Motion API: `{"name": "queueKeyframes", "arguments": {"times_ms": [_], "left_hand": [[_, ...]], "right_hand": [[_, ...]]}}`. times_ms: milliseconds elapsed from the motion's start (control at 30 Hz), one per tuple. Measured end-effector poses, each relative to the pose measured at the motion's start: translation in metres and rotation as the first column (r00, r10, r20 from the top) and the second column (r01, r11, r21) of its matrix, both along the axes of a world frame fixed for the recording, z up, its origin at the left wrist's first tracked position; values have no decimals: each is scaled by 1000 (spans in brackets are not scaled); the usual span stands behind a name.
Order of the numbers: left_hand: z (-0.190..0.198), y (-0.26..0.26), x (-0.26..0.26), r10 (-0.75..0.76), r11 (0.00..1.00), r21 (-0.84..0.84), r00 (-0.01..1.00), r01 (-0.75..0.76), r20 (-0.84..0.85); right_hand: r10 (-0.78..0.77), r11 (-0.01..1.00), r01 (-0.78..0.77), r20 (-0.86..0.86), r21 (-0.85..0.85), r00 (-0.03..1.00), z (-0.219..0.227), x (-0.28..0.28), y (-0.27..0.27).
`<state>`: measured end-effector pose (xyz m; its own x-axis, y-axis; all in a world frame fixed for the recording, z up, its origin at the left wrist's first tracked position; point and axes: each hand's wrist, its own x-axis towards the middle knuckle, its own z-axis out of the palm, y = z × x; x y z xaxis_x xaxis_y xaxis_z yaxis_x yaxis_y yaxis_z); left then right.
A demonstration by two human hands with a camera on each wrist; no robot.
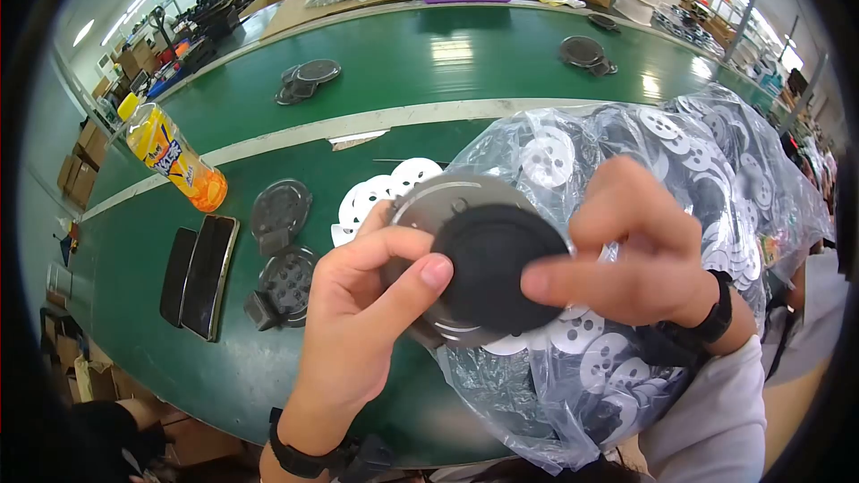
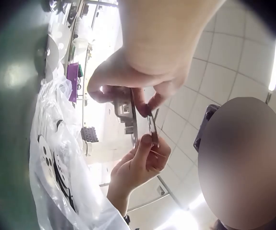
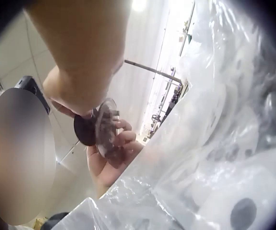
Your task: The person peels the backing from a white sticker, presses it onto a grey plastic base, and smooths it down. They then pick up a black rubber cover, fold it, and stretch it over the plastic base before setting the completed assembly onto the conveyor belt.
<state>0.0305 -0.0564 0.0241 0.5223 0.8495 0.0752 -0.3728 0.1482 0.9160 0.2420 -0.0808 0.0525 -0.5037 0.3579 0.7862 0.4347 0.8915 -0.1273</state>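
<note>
My left hand (image 1: 358,326) grips a smoky, see-through round plastic case part (image 1: 425,204) by its left side. In front of that part sits a flat black disc (image 1: 490,259), with my left thumb at its left edge. My right hand (image 1: 640,255), blurred, pinches the disc's right edge with the thumb on its near face. The left wrist view catches the case part (image 2: 125,108) and the disc (image 2: 152,127) almost edge-on, a narrow gap between them. Seen from the right wrist, the dark disc (image 3: 85,128) overlaps the case part (image 3: 106,129).
A clear plastic bag (image 1: 501,402) of white holed discs lies under and right of my hands. Loose white discs (image 1: 367,197), two dark round cases (image 1: 288,282), two phones (image 1: 208,277) and an orange drink bottle (image 1: 174,156) are leftward. More cases (image 1: 309,76) lie beyond the pale strip.
</note>
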Motion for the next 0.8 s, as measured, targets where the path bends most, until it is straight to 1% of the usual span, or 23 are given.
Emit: {"name": "queueKeyframes", "arguments": {"times_ms": [33,67,100,133,167,200,267,300,333,367,400,433,467,533,567,700,733,767,800], "left_hand": [[-1,-2,3,102,994,30,995,-103,13],[-1,-4,5,203,977,60,979,-205,28],[-1,-6,7,206,976,63,978,-207,27],[-2,-8,10,286,951,108,957,-290,54],[-2,-9,11,362,917,148,928,-371,85],[-3,-9,11,363,916,150,928,-372,86],[-5,-9,12,349,917,157,928,-366,126],[-6,-8,13,348,918,157,929,-365,127],[-8,-8,13,370,903,202,925,-380,86],[-9,-8,12,393,887,245,918,-392,45],[-9,-11,14,393,887,243,918,-392,45],[-8,-14,17,395,896,200,917,-396,47],[-8,-17,18,396,904,155,917,-398,48],[-12,-21,19,372,916,154,928,-371,19],[-13,-22,18,353,924,159,936,-347,-6],[-12,-20,18,359,919,188,933,-346,-38],[-15,-15,17,381,879,319,924,-355,-21],[-16,-12,16,401,820,446,916,-358,-2],[-13,-13,17,407,817,447,913,-364,0]], "right_hand": [[0,1000,0,0,0,1000,-1,-1,-2],[-54,990,42,-90,-132,994,-2,-1,-4],[-117,962,69,-172,-263,978,-2,0,-6],[-186,917,81,-242,-390,952,-1,1,-6],[-127,887,42,-155,-460,980,4,3,-7],[-125,888,41,-155,-458,980,5,1,-8],[-216,772,7,-252,-636,943,5,-8,-10],[-267,780,67,-234,-622,935,4,-9,-9],[-269,780,69,-234,-622,934,5,-9,-6],[-279,908,228,-103,-351,955,7,-9,-2],[-325,945,326,20,-30,945,7,-9,1],[-339,941,337,44,35,940,5,-11,2],[-341,940,340,45,29,939,4,-13,0],[-424,905,414,156,97,892,4,-18,-3],[-437,897,423,108,129,893,0,-19,-1],[-432,894,412,95,178,897,1,-16,3],[-368,929,370,86,-12,926,6,-15,0],[-304,929,311,65,-200,950,8,-13,-1],[-298,931,305,66,-198,952,8,-11,0]]}}
